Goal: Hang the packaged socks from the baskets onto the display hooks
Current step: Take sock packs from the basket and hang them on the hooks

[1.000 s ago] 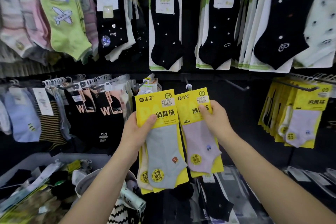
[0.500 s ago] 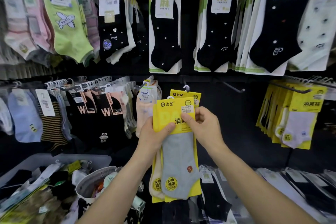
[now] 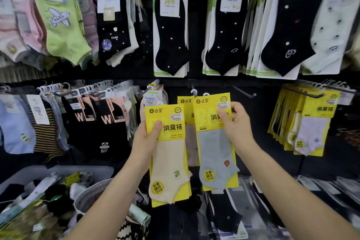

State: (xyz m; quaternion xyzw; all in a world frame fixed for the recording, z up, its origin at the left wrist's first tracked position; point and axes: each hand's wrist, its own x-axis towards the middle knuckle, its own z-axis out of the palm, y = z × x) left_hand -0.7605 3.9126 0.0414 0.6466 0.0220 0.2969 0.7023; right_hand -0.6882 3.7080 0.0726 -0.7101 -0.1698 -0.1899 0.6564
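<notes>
Though edges near, left grip (image 3: 145, 138) clamping cream pack (image 3: 169, 161), right grip (image 3: 236, 124) clamping grey pack (image 3: 214, 154).

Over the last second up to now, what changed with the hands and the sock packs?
The right hand let go of the lilac sock pack, left hanging, took the grey sock pack from the left hand and raised it in front of the lilac one. The left hand keeps gripping the rest, cream sock pack now foremost. The grey bin below stays put.
</notes>
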